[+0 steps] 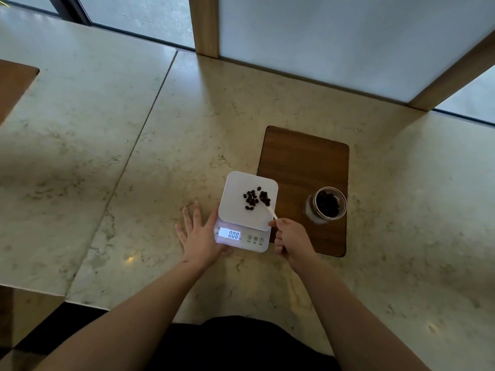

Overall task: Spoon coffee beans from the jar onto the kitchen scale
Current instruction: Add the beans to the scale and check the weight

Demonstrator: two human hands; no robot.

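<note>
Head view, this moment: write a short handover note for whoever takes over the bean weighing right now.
Left hand: open, flat on the counter against the scale.
Right hand: holds the white spoon, its bowl with beans over the scale.
Jar: open, on the wooden board, still holding beans.
Done: a small pile of beans on the scale.
Left: tip this spoonful and keep spooning.

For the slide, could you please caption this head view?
Right hand tips a white spoon of coffee beans onto the scale; left hand steadies it, jar nearby.
</note>
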